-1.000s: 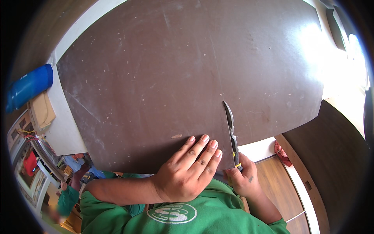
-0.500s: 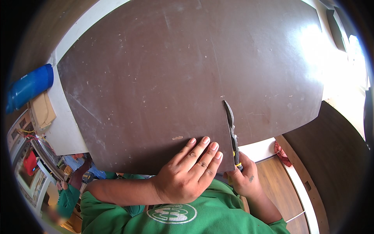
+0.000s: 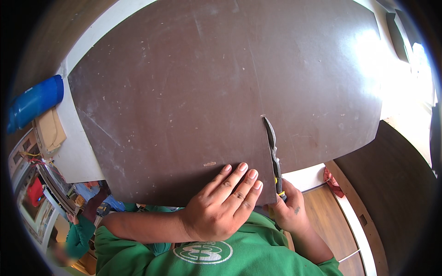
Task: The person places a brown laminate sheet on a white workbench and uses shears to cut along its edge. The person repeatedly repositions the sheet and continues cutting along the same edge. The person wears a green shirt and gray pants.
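Observation:
A large brown laminate sheet (image 3: 184, 92) spreads before me, scuffed and flecked with pale marks. Its near edge has a slit, and a pair of tin snips (image 3: 273, 147) with dark blades and black-and-yellow handles lies in it, tips pointing away from me. My right hand (image 3: 289, 209) is closed around the handles, below the sheet's near edge; its lower fingers are partly hidden. Just left of the slit, my left hand (image 3: 225, 204) rests flat on the sheet with fingers stretched out. A thin line runs on from the blade tips toward the far side.
White surface (image 3: 78, 156) shows under the sheet at the left, beside a blue bottle (image 3: 39, 101) and tan pieces (image 3: 49, 131). A red cloth (image 3: 333, 181) lies at the right near a dark curved panel (image 3: 396, 184). Another person's green sleeve (image 3: 79, 237) appears at lower left.
The snips' tips sit very slightly farther from me along the line. My left hand stays nearly still. The other person's hand and sleeve at lower left have shifted a little.

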A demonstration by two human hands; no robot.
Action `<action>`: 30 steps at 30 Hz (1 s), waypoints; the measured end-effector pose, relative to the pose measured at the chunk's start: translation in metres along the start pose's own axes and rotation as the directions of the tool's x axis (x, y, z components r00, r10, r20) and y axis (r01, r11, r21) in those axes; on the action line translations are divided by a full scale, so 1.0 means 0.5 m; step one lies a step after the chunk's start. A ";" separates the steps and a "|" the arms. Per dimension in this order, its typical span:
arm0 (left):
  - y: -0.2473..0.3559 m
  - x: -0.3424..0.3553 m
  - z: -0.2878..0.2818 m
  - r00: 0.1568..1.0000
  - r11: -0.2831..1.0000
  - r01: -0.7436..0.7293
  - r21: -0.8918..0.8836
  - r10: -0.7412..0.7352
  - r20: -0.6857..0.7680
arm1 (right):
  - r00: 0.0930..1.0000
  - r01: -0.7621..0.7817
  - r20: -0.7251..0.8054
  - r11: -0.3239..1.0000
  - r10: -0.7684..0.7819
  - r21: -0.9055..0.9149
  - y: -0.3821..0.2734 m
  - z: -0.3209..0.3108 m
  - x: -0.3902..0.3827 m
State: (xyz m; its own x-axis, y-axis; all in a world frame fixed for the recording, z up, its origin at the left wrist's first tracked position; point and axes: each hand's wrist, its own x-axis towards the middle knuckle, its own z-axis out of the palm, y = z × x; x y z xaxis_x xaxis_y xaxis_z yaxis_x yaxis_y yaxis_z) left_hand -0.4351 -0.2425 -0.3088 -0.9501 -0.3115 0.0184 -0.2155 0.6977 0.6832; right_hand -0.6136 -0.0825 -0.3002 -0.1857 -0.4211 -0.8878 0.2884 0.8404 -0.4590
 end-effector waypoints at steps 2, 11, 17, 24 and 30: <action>-0.001 0.000 0.000 1.000 1.000 -0.002 0.002 0.002 0.001 | 1.000 0.003 -0.005 1.000 -0.003 0.029 -0.001 0.004 0.000; 0.001 0.000 -0.002 1.000 1.000 0.000 0.000 0.000 0.003 | 0.998 -0.065 -0.003 0.997 0.065 -0.033 -0.005 0.002 -0.001; 0.003 -0.001 -0.005 1.000 1.000 -0.001 -0.002 0.001 0.004 | 0.998 0.063 -0.012 0.997 -0.064 -0.046 0.001 0.003 0.009; 0.002 -0.002 -0.003 1.000 1.000 -0.007 0.001 0.007 0.002 | 0.998 0.058 -0.013 0.998 -0.059 -0.039 -0.005 0.005 0.010; 0.002 -0.004 -0.005 1.000 1.000 -0.007 -0.001 0.007 -0.002 | 0.999 0.035 -0.027 0.999 -0.036 -0.041 -0.018 0.009 0.007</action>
State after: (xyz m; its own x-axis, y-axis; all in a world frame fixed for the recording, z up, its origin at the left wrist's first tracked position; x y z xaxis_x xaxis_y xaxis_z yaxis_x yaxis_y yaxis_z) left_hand -0.4330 -0.2426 -0.3063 -0.9511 -0.3080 0.0247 -0.2088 0.6995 0.6835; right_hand -0.6126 -0.0935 -0.2994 -0.2212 -0.4421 -0.8692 0.2426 0.8384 -0.4882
